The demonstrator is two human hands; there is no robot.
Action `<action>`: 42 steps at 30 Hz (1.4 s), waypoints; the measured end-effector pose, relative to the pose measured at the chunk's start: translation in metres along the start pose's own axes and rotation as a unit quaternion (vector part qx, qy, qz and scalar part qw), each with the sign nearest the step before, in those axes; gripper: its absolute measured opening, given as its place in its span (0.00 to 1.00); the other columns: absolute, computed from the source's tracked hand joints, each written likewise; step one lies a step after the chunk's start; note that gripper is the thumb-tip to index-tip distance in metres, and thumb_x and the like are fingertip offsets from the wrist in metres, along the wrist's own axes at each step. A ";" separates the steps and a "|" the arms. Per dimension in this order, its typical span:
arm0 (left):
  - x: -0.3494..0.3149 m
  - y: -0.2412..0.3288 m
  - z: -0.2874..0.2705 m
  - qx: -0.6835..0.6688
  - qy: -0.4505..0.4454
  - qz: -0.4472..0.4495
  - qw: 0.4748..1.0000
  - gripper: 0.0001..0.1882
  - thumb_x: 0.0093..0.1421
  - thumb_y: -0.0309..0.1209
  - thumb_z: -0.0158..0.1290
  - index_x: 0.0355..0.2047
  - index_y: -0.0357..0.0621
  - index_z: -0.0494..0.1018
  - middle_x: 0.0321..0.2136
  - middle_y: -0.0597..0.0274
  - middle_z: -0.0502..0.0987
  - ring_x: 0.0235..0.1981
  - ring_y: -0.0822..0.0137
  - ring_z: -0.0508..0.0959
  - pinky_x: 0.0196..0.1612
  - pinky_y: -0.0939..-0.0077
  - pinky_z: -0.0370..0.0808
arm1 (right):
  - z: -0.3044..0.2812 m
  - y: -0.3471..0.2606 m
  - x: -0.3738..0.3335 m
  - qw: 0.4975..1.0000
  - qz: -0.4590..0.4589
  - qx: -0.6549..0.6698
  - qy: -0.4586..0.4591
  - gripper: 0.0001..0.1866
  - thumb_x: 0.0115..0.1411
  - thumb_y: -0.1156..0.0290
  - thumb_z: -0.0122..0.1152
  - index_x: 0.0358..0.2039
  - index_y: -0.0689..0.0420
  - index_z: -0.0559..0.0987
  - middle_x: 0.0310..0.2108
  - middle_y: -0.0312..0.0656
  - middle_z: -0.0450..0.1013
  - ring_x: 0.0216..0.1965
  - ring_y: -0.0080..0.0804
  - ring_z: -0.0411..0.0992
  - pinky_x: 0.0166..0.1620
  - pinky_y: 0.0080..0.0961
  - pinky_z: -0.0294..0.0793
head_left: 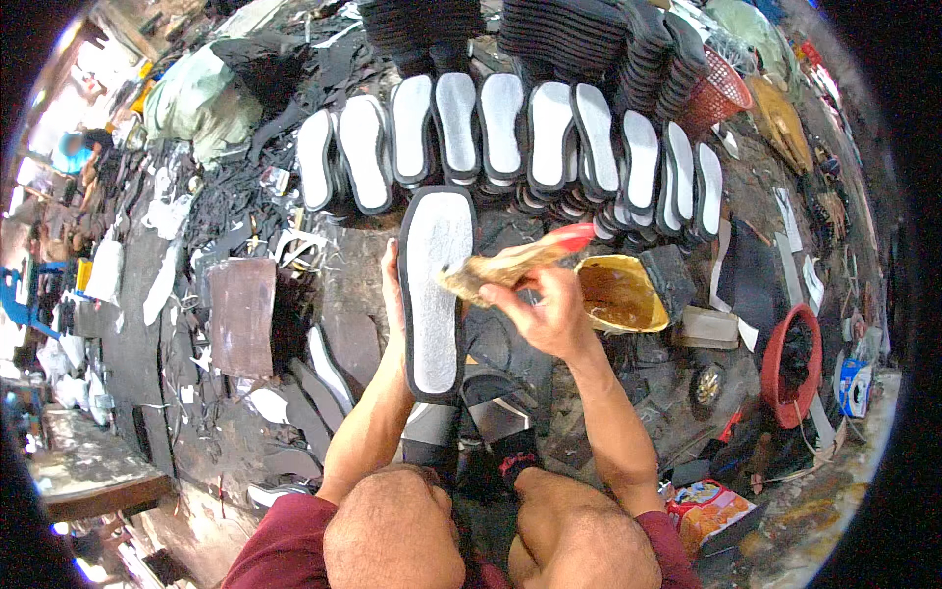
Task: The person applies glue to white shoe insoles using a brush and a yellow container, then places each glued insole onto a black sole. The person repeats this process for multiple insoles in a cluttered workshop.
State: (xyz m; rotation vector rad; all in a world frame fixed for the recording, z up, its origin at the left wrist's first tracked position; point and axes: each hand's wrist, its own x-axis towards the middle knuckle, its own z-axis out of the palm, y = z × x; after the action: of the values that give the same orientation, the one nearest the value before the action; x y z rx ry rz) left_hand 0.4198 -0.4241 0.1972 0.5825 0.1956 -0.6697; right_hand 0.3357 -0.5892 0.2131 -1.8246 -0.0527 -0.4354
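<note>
My left hand (394, 294) grips a shoe sole (434, 329) by its left edge, holding it upright over my feet. The sole has a whitish middle and a raised black rim. In my right hand (551, 312) is a glue brush (515, 265), crusted yellow-brown, with a red end pointing up and to the right. The brush's dark tip touches or hovers just over the right part of the white face; I cannot tell which. Close to the right hand stands a yellow-lined container (650, 285) with brown residue inside.
Beyond the sole, a curved row of similar white-faced soles (501, 123) sits in piles. Tall stacks of black soles (564, 39) rise behind. A brown board (243, 316) lies left, a red basin (793, 365) right, a red basket (716, 90) far right. Scraps litter the floor.
</note>
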 end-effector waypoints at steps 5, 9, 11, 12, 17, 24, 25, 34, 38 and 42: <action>0.008 0.029 -0.015 -0.198 0.029 0.010 0.980 0.41 0.60 0.63 0.48 0.56 0.36 0.67 0.43 0.44 0.75 0.40 0.51 0.75 0.47 0.60 0.75 | 0.034 -0.011 -0.040 0.992 -0.035 0.032 -0.117 0.13 0.55 0.69 0.73 0.39 0.59 0.81 0.41 0.46 0.80 0.44 0.40 0.79 0.48 0.34 0.76; 0.000 0.036 -0.038 -0.173 -0.030 -0.031 0.984 0.43 0.60 0.66 0.46 0.56 0.36 0.68 0.40 0.46 0.76 0.38 0.50 0.77 0.43 0.60 0.76 | 0.028 -0.048 -0.053 0.987 -0.038 0.103 -0.121 0.14 0.55 0.72 0.73 0.41 0.57 0.82 0.43 0.42 0.80 0.48 0.39 0.78 0.54 0.37 0.75; -0.017 0.018 -0.026 -0.061 0.026 0.002 0.998 0.44 0.60 0.67 0.45 0.58 0.38 0.67 0.44 0.46 0.76 0.43 0.52 0.77 0.46 0.58 0.77 | 0.019 -0.050 -0.018 0.995 -0.069 0.038 0.061 0.15 0.55 0.73 0.73 0.43 0.60 0.82 0.45 0.46 0.80 0.45 0.37 0.80 0.51 0.34 0.78; -0.023 0.012 -0.017 -0.002 0.044 0.023 0.999 0.45 0.60 0.68 0.45 0.59 0.39 0.67 0.46 0.46 0.76 0.45 0.52 0.77 0.48 0.58 0.77 | 0.018 -0.051 0.010 0.985 -0.138 -0.043 0.099 0.15 0.57 0.74 0.71 0.45 0.61 0.81 0.45 0.46 0.80 0.43 0.37 0.81 0.48 0.31 0.79; -0.027 0.017 -0.022 -0.213 0.027 -0.003 0.977 0.41 0.64 0.63 0.44 0.63 0.41 0.65 0.52 0.49 0.76 0.46 0.53 0.80 0.49 0.58 0.80 | 0.056 -0.033 0.024 0.926 -0.269 -0.263 0.037 0.19 0.51 0.72 0.68 0.46 0.55 0.82 0.44 0.43 0.80 0.42 0.41 0.79 0.46 0.38 0.79; -0.036 0.010 -0.030 -0.056 0.050 0.025 0.997 0.46 0.59 0.70 0.46 0.62 0.44 0.67 0.53 0.52 0.77 0.49 0.57 0.79 0.53 0.60 0.77 | 0.066 -0.041 0.037 0.956 -0.243 -0.161 0.035 0.12 0.53 0.72 0.68 0.38 0.56 0.79 0.27 0.43 0.76 0.27 0.43 0.75 0.30 0.39 0.74; -0.040 0.016 -0.025 -0.034 0.017 0.022 0.999 0.48 0.58 0.72 0.44 0.63 0.44 0.66 0.54 0.52 0.75 0.49 0.58 0.79 0.52 0.61 0.77 | 0.067 -0.041 0.051 0.954 -0.238 -0.171 0.063 0.09 0.55 0.72 0.67 0.37 0.57 0.79 0.26 0.44 0.76 0.26 0.44 0.75 0.30 0.40 0.74; -0.032 0.035 -0.058 0.017 0.034 0.016 0.999 0.43 0.62 0.63 0.47 0.64 0.38 0.63 0.54 0.46 0.76 0.50 0.46 0.79 0.54 0.48 0.77 | 0.056 -0.036 -0.009 0.952 -0.282 -0.114 -0.033 0.12 0.58 0.74 0.67 0.43 0.51 0.82 0.39 0.40 0.80 0.40 0.37 0.80 0.46 0.36 0.80; -0.045 0.027 -0.046 -0.039 -0.035 -0.044 0.998 0.44 0.61 0.64 0.47 0.64 0.38 0.63 0.54 0.42 0.74 0.51 0.45 0.78 0.52 0.51 0.77 | 0.020 -0.011 0.026 0.931 -0.312 -0.191 0.012 0.10 0.58 0.76 0.64 0.40 0.51 0.81 0.41 0.38 0.78 0.41 0.36 0.78 0.43 0.33 0.78; -0.045 0.027 -0.044 -0.137 -0.164 -0.112 0.970 0.44 0.60 0.64 0.48 0.63 0.41 0.64 0.52 0.41 0.74 0.46 0.43 0.76 0.45 0.49 0.75 | 0.017 0.002 0.070 0.960 -0.225 -0.121 0.113 0.07 0.57 0.71 0.70 0.36 0.57 0.84 0.40 0.43 0.80 0.40 0.40 0.79 0.46 0.33 0.78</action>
State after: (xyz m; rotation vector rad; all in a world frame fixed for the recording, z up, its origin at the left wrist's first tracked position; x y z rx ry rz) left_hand 0.4023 -0.3579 0.1887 0.1782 0.0411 -0.9291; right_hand 0.4055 -0.5871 0.2296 -1.9896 -0.2704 -1.0065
